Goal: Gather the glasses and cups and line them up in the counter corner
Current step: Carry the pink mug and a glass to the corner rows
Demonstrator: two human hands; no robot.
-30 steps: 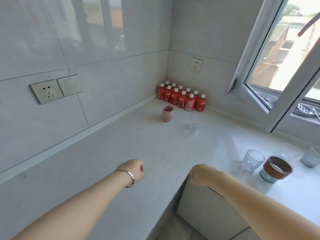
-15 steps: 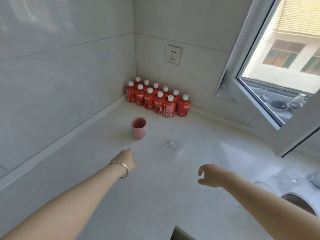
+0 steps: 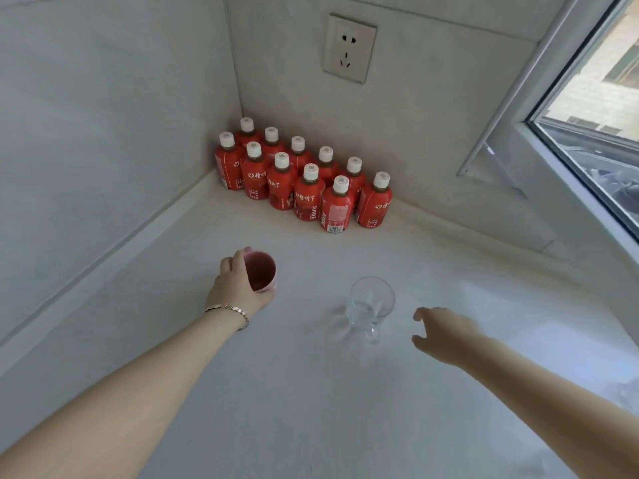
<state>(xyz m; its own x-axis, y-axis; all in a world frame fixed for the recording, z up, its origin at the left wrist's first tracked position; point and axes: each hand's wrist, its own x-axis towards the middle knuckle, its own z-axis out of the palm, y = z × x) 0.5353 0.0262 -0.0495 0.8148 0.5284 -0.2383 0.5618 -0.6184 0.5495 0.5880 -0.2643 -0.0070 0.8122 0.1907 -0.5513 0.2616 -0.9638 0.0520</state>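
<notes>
Pale grey walls [image 3: 103, 115] met in a corner above a white table [image 3: 311, 402], and daylight came from a white-framed window [image 3: 594, 108] at the right. On the back wall a white power socket [image 3: 349, 48] sat above the corner. Tucked into that corner stood a cluster of small red juice bottles [image 3: 304, 181] with white caps, upright in two rows and touching one another.

Your left hand [image 3: 237, 288] reached forward over the table and its grip was closed on a pink cup [image 3: 262, 273], fingers and thumb curled round the cup's left side. The cup was upright, its mouth open to the camera. It sat in front of the bottles, apart from them and nearer the left wall. Whether it rested on the table or was just lifted could not be told. A thin metal bracelet [image 3: 228, 311] circled your left wrist.

To the right of the pink cup, well apart from it, a clear glass mug [image 3: 370, 300] stood upright on the table with its handle turned toward you. Your right hand [image 3: 444, 335] hovered just beside the mug on its right. Its grip was open, thumb and fingers spread and lightly bent toward the glass, holding nothing and not touching it. Both bare forearms stretched in from the bottom edge of the view
</notes>
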